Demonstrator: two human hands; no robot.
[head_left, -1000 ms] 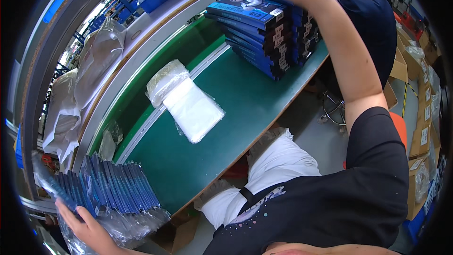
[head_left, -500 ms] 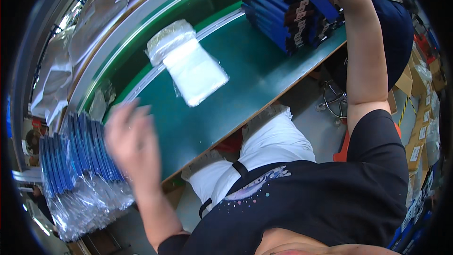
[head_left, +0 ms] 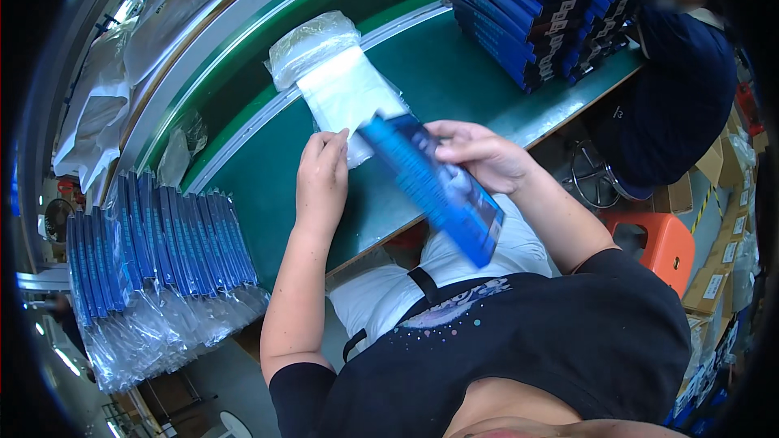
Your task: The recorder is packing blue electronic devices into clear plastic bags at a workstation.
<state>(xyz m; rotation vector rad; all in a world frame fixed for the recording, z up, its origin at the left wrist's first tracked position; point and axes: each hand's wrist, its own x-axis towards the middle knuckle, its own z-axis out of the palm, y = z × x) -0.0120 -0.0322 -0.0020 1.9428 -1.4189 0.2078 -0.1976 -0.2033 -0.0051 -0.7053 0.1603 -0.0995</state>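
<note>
My right hand (head_left: 480, 152) grips a flat blue box (head_left: 438, 186) by its upper edge, and the box hangs tilted over the table's front edge, slightly blurred. On the green table lies a stack of clear plastic bags (head_left: 345, 93), with a bunched, crinkled far end. My left hand (head_left: 323, 172) is at the near left edge of this stack, thumb and fingers pinched on a bag's edge; how many layers they hold cannot be made out.
Piles of blue boxes (head_left: 519, 16) stand at the table's far right. At the left, a row of bagged blue boxes (head_left: 170, 235) stands upright. Beside me at right are an orange stool (head_left: 661, 251) and a person in dark clothing (head_left: 677, 97).
My right hand has come back from the box piles with a blue box. My left hand has moved right, from beside the bagged row to the plastic bags, and its fingers have closed.
</note>
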